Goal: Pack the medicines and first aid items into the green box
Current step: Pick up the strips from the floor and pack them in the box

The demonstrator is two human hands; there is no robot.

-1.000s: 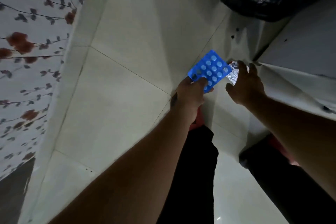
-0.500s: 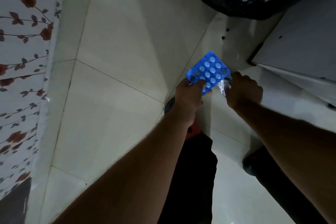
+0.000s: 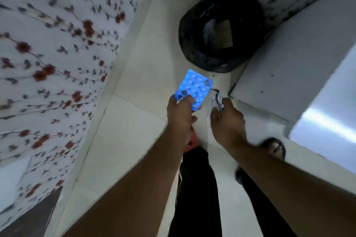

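Note:
My left hand [image 3: 181,113] pinches the near corner of a bright blue blister pack of tablets [image 3: 194,87], held over the pale tiled floor. Close beside it on the right, my right hand [image 3: 227,121] is closed around a crumpled silvery foil strip [image 3: 214,98], which sticks out above the fingers. The two hands are almost touching. The green box is not in view.
A bin lined with a black bag [image 3: 221,31] stands on the floor ahead, in the corner. A floral-patterned wall [image 3: 57,44] runs along the left. A white cabinet or appliance [image 3: 300,59] fills the right. My legs and sandalled foot [image 3: 273,148] are below.
The view has lifted and swung, so the whole black-bagged bin and the corner now show. Both hands keep their hold and stay close together in front of me.

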